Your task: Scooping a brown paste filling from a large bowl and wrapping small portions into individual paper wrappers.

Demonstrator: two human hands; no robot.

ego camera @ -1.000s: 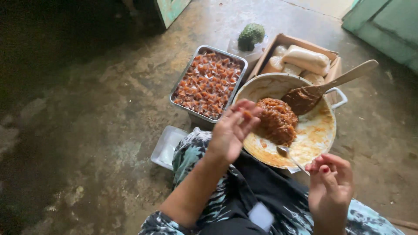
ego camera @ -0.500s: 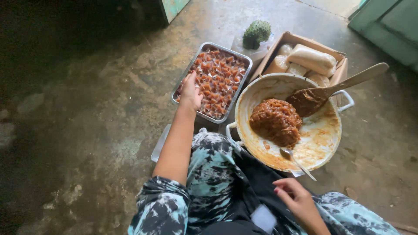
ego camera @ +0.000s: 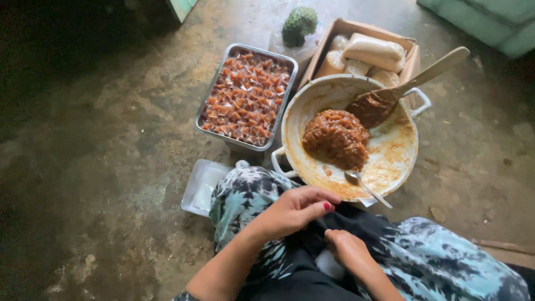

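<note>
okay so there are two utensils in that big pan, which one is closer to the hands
The small metal spoon, lying on the pan's near rim just beyond the left hand. The big wooden spoon leans over the far rim.

A home food-making spot is suggested: a pan (ego camera: 390,161) of brown paste, a metal tray (ego camera: 234,142) of wrapped sweets and a cardboard box (ego camera: 356,28) are set on a bare concrete floor (ego camera: 111,167).

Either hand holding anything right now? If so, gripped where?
Cannot be told. Left hand and right hand meet over the lap, fingers curled on dark cloth; any small item between them is hidden.
</note>
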